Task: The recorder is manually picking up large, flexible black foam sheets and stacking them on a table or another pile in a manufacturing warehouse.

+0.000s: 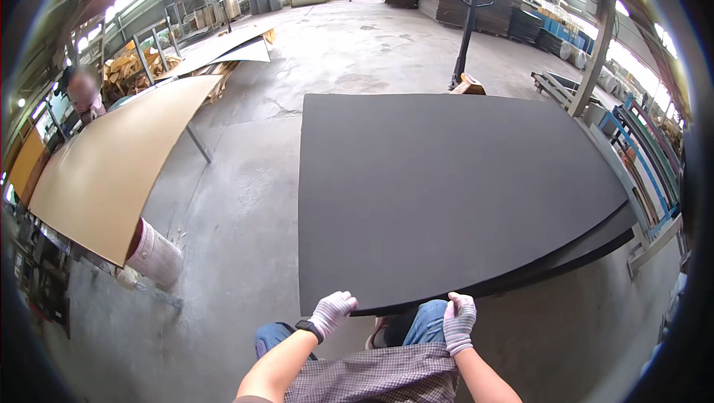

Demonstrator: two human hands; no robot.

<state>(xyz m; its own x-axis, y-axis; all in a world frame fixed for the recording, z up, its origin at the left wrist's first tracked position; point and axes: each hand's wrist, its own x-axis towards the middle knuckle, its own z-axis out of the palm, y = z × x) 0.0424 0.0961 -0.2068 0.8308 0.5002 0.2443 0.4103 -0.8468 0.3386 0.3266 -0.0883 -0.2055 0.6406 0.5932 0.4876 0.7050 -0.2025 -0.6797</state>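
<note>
We've both gloved hands, L (332, 312) & R (459, 319), each grip closed on the black board's (446, 187) near edge, top of stack

black board (446, 194), tan sheet (111, 172), white speckled gloves (332, 312)

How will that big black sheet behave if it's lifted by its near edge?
The black sheet looks thin and very wide, so it would likely sag or flex. Both gloved hands, left hand and right hand, grip one edge; it is probably awkward rather than heavy. It may slide on the stack beneath.
</note>
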